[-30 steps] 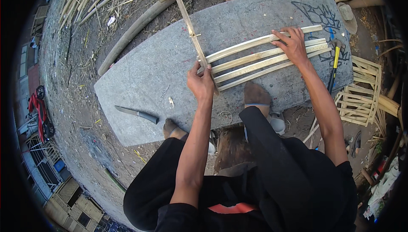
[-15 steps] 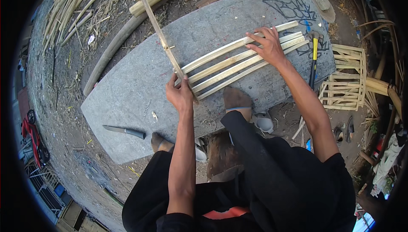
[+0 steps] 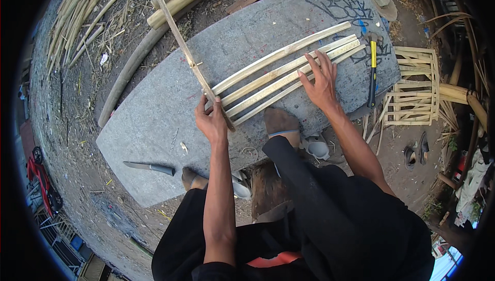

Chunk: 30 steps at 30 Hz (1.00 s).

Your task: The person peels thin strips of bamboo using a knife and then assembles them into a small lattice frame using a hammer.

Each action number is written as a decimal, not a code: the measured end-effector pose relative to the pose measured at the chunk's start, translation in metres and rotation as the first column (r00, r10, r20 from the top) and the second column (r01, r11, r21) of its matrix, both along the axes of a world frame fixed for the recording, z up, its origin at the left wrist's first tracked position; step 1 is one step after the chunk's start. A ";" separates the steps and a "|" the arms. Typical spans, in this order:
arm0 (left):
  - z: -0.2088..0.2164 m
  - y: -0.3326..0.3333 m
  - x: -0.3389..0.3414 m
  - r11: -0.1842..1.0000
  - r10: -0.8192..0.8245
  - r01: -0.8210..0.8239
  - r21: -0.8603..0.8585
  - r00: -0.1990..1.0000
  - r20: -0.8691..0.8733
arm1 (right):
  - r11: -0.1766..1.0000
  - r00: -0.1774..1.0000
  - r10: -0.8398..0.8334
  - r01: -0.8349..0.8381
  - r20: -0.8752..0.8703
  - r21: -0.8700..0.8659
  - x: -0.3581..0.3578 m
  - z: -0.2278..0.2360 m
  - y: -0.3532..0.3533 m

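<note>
Several pale split-bamboo slats (image 3: 289, 73) lie side by side on a grey slab, fanned slightly apart. Their left ends meet a longer bamboo crosspiece (image 3: 186, 53) that runs across them; whether they are fixed into it cannot be made out. My left hand (image 3: 211, 121) pinches this crosspiece near its closer end, thumb and fingers on either side. Over the middle and nearer slats rests my right hand (image 3: 322, 82), fingers spread and thumb apart, touching them from above. The farthest slat (image 3: 281, 53) lies apart from that hand.
A hammer (image 3: 373, 70) with a yellow-and-black handle lies right of the slats. A knife (image 3: 149, 166) lies at the slab's (image 3: 149, 126) left. My feet rest at its near edge. A bamboo lattice (image 3: 412, 88) stands on the right; bamboo poles (image 3: 191, 3) lie beyond.
My right hand has left the farthest slat and come nearer, onto the middle and nearer slats. My left hand keeps its hold on the crosspiece. The whole view has shifted slightly.
</note>
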<state>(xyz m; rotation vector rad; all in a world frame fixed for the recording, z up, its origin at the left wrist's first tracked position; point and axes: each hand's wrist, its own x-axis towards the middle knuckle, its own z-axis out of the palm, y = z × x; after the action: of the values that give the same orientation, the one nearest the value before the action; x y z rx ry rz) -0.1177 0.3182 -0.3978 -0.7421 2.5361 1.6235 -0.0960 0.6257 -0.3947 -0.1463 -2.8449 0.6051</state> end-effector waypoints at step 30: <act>0.005 0.002 0.004 0.999 -0.051 0.052 -0.011 0.999 0.016 | 0.994 0.998 -0.038 0.034 0.039 0.106 0.024 -0.001 0.010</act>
<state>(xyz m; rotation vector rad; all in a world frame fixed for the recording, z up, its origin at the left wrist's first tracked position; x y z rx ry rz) -0.1134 0.3205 -0.3932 -0.6816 2.5338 1.5832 -0.0723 0.6357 -0.3955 -0.1937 -2.8993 0.4488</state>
